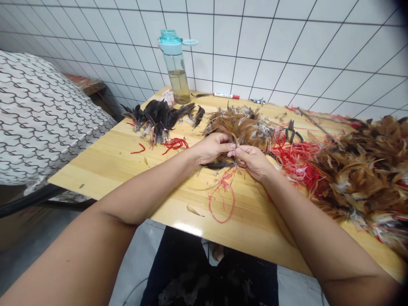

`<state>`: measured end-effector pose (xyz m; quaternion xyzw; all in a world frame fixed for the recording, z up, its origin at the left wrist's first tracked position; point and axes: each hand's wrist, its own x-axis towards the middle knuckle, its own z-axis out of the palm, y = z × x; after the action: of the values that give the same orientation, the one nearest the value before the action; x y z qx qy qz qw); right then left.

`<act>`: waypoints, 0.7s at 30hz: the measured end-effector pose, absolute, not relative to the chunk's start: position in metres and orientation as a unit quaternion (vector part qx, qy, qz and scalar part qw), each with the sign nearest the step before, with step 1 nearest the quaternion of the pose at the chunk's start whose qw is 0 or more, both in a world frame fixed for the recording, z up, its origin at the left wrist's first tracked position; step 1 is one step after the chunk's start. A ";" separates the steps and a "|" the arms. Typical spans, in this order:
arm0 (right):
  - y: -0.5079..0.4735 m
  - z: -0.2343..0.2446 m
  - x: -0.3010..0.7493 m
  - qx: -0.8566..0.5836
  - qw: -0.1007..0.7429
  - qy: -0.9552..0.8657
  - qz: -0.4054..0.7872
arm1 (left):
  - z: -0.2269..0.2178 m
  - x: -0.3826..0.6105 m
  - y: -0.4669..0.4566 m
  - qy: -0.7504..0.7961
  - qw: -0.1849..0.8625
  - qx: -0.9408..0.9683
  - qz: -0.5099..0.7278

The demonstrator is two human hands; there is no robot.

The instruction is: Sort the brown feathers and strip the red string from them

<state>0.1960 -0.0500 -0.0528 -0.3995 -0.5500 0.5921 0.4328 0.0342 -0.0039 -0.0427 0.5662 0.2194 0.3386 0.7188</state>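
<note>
My left hand (213, 147) and my right hand (252, 161) meet over the middle of the wooden table (111, 161), fingers pinched together on a small bunch of brown feathers (234, 144). A red string (223, 197) hangs from the bunch and loops on the tabletop below my hands. Just behind my hands lies a heap of brown feathers (242, 123). What exactly sits between my fingertips is partly hidden.
A pile of black feathers (157, 117) lies at the left rear, with red thread scraps (174, 143) beside it. A large brown feather heap (366, 170) and tangled red strings (296, 157) fill the right. Pliers (291, 131), a water bottle (177, 68), a marker (226, 95), a patterned cushion (41, 119).
</note>
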 end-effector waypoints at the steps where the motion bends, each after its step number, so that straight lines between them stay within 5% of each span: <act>1: -0.050 -0.053 0.196 -0.401 0.429 -0.549 0.595 | -0.043 0.033 -0.004 0.220 0.715 0.574 0.332; 10: -0.045 -0.053 0.195 -0.402 0.501 -0.501 0.580 | -0.039 0.033 -0.004 0.259 0.643 0.599 0.400; 17: -0.033 -0.051 0.219 -0.420 0.569 -0.454 0.541 | -0.034 0.024 0.001 0.374 0.244 0.838 0.315; 21: -0.028 -0.061 0.223 -0.454 0.582 -0.453 0.500 | -0.041 0.028 -0.005 0.358 0.117 0.890 0.257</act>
<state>0.2225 -0.0276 -0.0607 -0.4537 -0.4525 0.5002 0.5824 0.0283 -0.0050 -0.0407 0.8898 0.3583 0.2572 0.1169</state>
